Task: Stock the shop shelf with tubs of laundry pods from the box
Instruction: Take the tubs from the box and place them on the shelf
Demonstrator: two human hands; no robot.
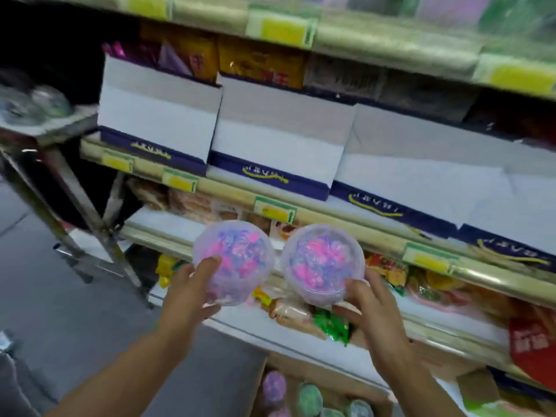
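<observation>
Clear tubs [233, 261] [322, 263] clamped in left hand [188, 291] and right hand [368, 308] above box [313, 379] (more tubs inside); none shelved yet.

Two clear tubs [233, 261] [322, 263]: pink, purple and blue pods inside. Shelf cartons [279, 139]: white and grey with navy base band, yellow script. Price tags [275, 210]: yellow, green-framed. Floor [60, 296]: grey

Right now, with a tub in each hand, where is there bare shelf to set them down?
Left hand and right hand each hold a tub. Bare white shelf shows left of the bread packets, under the white boxes. The snack packets below the tubs are crowded.
</observation>
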